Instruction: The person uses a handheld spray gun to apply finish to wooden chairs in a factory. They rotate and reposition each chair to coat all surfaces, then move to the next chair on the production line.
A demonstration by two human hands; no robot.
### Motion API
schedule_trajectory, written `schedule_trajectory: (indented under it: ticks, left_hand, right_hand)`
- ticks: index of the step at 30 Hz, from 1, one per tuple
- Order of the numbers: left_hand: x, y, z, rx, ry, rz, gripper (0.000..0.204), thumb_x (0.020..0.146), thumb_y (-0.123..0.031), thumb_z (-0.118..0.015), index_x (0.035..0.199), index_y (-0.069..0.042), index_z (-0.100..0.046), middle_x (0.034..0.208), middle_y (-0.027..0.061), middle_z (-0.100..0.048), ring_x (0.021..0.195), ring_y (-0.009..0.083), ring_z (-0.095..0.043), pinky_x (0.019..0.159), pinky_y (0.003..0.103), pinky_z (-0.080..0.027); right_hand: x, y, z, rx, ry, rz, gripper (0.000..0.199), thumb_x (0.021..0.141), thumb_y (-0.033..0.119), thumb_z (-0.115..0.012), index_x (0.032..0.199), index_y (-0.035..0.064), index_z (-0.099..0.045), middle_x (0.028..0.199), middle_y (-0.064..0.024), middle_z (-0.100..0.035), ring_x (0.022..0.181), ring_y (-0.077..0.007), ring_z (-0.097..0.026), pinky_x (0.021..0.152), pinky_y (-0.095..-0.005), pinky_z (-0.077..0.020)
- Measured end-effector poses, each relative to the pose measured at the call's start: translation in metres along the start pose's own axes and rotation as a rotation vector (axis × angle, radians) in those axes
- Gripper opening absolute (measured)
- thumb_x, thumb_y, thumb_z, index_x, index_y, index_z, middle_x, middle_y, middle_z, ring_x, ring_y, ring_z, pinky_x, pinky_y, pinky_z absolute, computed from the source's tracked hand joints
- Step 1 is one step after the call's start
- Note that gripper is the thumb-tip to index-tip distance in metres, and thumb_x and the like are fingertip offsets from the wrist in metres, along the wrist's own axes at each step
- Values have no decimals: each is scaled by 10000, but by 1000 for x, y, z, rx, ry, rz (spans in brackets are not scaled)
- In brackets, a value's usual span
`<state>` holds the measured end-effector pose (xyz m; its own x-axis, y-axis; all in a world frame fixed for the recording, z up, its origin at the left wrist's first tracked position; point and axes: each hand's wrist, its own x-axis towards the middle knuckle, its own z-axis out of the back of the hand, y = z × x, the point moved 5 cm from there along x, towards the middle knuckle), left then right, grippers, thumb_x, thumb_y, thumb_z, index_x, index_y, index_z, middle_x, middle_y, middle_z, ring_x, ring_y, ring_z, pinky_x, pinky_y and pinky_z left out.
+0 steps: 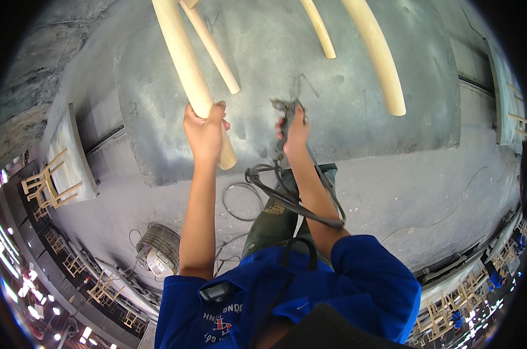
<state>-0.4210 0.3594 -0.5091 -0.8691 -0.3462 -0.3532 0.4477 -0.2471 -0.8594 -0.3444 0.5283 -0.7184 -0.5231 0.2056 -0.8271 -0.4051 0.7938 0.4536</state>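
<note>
Pale wooden legs of a piece of furniture, probably a chair, reach in from the top edge over a grey metal-topped table. My left hand (205, 131) is wrapped round the near left leg (185, 58), close to its lower end. In my right hand (295, 128) is a dark spray gun (285, 116), its nozzle end pointing away from me. Black hoses (275, 186) run from the gun and loop round my right forearm. The right leg (379, 55) and two thinner legs (220, 58) (320, 29) stand apart from both hands. The upper part of the furniture is out of view.
The grey table (345, 136) has its near edge just before my legs. On the floor at lower left sits a round metal pot (161, 244), with hoses beside it. Wooden chairs (51, 183) stand at far left, and more line the lower right rim.
</note>
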Motion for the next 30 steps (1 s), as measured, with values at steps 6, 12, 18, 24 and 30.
schedule_trajectory:
  ticks: [6,12,18,24,30]
  left_hand:
    - [7,-5,2,-35,11,-7,325,842,-150,-706,1050,40,-544,770,95,-599,549,142,-581,529,286,-487]
    - [15,-5,13,-22,28,-28,373,848,-173,-709,1098,50,-545,790,89,-578,558,143,-574,530,281,-485]
    - [23,-3,22,-14,20,-28,340,855,-166,-705,1077,37,-548,768,82,-580,544,139,-573,516,280,-485]
    - [32,-4,27,-16,36,-45,298,859,-160,-707,1026,24,-544,749,81,-590,539,136,-579,507,274,-484]
    - [32,-3,36,-21,36,-32,353,853,-179,-715,1068,46,-547,761,82,-587,548,136,-578,520,278,-487]
  right_hand:
    - [-6,14,11,-279,72,204,363,1038,330,-524,1297,79,-558,742,-29,-622,570,-121,-606,398,-256,-401]
    - [32,76,-103,-305,410,685,477,1040,197,-536,1486,38,-477,787,-19,-618,653,-74,-578,503,-236,-453]
    - [49,118,-128,-311,205,1035,437,1012,115,-574,1442,42,-545,738,-8,-585,626,-72,-528,584,-262,-459]
    - [27,102,-107,-478,276,881,466,1000,199,-607,1431,30,-553,727,-13,-581,643,-76,-537,617,-260,-473]
    - [-9,105,-82,-294,240,869,494,1007,206,-586,1472,55,-517,770,-13,-604,680,-79,-573,630,-256,-492]
